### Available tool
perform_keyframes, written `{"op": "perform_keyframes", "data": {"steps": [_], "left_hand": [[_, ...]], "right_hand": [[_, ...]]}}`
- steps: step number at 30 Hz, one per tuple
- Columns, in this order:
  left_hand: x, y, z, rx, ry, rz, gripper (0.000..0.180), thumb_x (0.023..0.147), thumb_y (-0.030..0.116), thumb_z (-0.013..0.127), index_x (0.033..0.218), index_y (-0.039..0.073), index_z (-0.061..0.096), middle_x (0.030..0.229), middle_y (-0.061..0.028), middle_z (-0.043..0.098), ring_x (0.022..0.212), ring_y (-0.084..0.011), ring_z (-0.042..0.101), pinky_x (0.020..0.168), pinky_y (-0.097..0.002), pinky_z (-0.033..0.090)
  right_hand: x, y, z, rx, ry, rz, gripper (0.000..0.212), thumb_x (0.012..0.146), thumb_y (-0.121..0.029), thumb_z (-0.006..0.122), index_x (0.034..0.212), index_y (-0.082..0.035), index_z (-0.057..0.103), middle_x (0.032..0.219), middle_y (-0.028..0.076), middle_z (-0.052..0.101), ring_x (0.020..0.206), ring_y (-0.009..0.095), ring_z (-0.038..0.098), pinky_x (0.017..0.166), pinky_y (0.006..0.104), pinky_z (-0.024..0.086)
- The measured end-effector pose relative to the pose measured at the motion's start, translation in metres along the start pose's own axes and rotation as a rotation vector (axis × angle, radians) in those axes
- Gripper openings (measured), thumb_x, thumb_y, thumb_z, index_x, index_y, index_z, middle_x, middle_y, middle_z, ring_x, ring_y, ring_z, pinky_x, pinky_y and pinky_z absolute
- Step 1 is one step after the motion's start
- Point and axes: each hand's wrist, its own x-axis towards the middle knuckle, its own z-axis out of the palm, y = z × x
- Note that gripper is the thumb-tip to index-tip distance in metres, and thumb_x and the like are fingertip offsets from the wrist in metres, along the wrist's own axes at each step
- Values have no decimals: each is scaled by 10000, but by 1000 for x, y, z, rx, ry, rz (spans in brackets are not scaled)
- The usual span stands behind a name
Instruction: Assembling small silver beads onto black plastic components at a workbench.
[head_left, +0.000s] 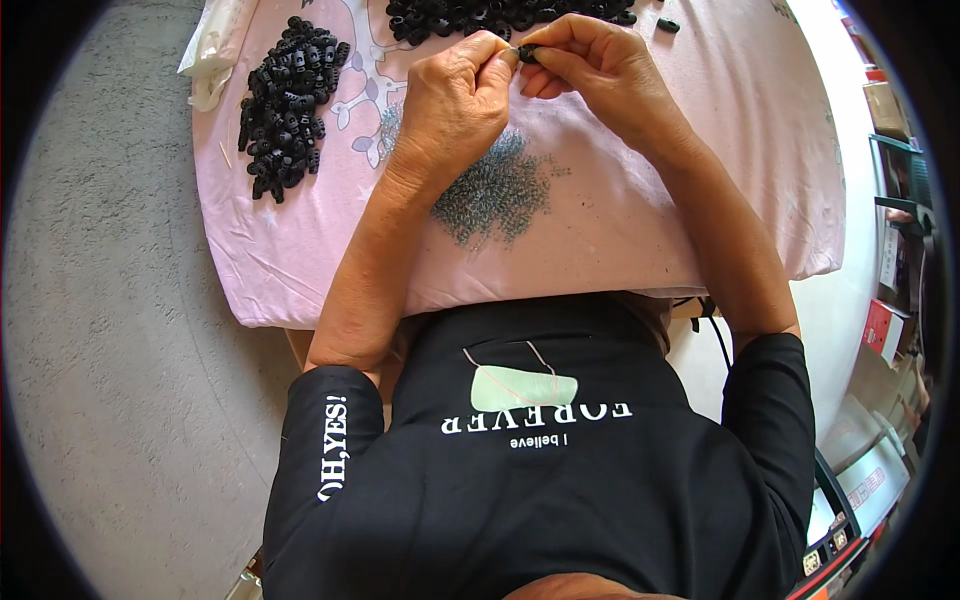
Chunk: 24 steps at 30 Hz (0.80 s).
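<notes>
Above the far part of the table, my two hands meet at the fingertips. My right hand [618, 85] pinches a small black plastic piece [528, 53], which looks like part of a cord lock, between thumb and fingers. Touching its left end is my left hand [455, 95], thumb and forefinger pressed together; whatever they hold is too small to make out. Below and between the hands lies a loose spread of tiny metal springs [495, 195], partly hidden by my left wrist. Beyond my hands, black plastic pieces [470, 14] form a wide heap cut off by the picture's top.
A second heap of black cord locks [290, 110] lies at the table's left, beside a thin pale stick [225, 154]. A whitish plastic bag [218, 45] sits at the far left edge. One black piece [668, 25] lies apart. Pink patterned cloth [620, 225] covers the table. Boxes [885, 110] stand far right.
</notes>
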Motion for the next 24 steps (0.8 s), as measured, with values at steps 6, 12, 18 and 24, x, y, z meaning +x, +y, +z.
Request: {"op": "perform_keyframes", "data": {"steps": [6, 12, 18, 24], "left_hand": [[0, 2, 1, 52, 43, 59, 147, 1011, 104, 584, 906, 18, 640, 654, 18, 581, 577, -32, 550, 516, -212, 441], [4, 6, -6, -150, -164, -73, 199, 1056, 144, 503, 941, 16, 603, 714, -15, 598, 646, -79, 583, 602, -231, 507], [4, 2, -6, -285, -215, -101, 216, 1064, 172, 497, 956, 23, 610, 747, -10, 599, 683, -76, 590, 642, -224, 524], [4, 1, -9, -185, -228, -46, 226, 1054, 196, 532, 942, 27, 632, 746, 4, 603, 676, -68, 591, 623, -217, 510]], "right_hand": [[-2, -3, 2, -64, 30, -14, 172, 1008, -47, 564, 1137, 15, 659, 929, 85, 708, 845, 130, 701, 791, 251, 590], [1, 5, -8, 50, 0, 43, 213, 1023, -116, 567, 1184, -4, 651, 971, 79, 712, 860, 121, 701, 810, 250, 590], [2, 12, -17, 180, -56, 90, 263, 1033, -162, 559, 1244, -26, 640, 991, 61, 707, 858, 90, 687, 823, 232, 578], [1, 9, -15, 189, -54, 146, 283, 1035, -159, 554, 1272, -29, 636, 996, 46, 695, 852, 70, 662, 831, 209, 562]]}}
